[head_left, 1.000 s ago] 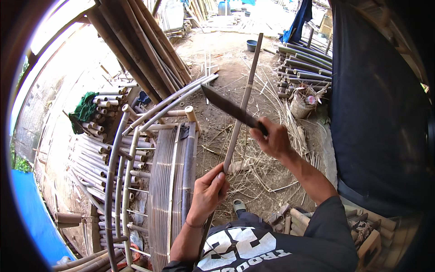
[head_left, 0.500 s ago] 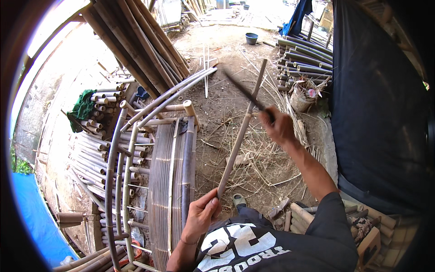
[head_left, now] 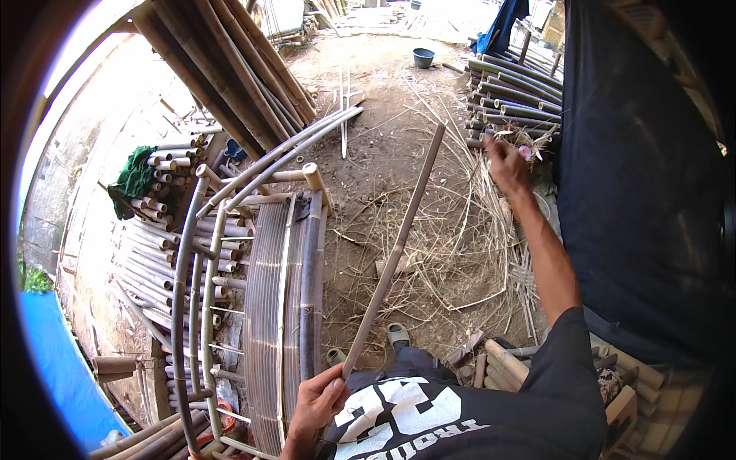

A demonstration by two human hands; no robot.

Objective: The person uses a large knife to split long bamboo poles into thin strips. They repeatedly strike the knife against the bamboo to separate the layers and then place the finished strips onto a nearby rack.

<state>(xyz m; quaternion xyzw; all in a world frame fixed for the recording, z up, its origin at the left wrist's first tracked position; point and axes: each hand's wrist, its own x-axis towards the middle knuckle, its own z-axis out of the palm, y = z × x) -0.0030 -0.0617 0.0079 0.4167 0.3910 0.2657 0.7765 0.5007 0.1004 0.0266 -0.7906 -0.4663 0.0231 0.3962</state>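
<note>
My left hand point(head_left: 320, 397) grips the lower end of a long thin bamboo stick point(head_left: 395, 253), which slants up and to the right over the dirt ground. My right hand point(head_left: 504, 162) is stretched far out to the right, at the ends of a stack of dark bamboo poles point(head_left: 514, 103). The knife it carried a moment ago does not show, and I cannot make out what the fingers hold. Dry bamboo shavings point(head_left: 468, 238) cover the ground under my right arm.
A curved bamboo seat frame point(head_left: 268, 307) stands at my left. Long poles point(head_left: 230, 69) lean behind it, beside cut tubes point(head_left: 165, 238) and a green cloth point(head_left: 134, 176). A dark hanging sheet point(head_left: 644, 192) fills the right. A blue bucket point(head_left: 422, 57) sits far back, a sandal point(head_left: 396, 334) near my feet.
My right hand swung the knife away from the stick and out to the right pole stack, where the blade is lost from sight. My left hand slid down to the stick's lower end.
</note>
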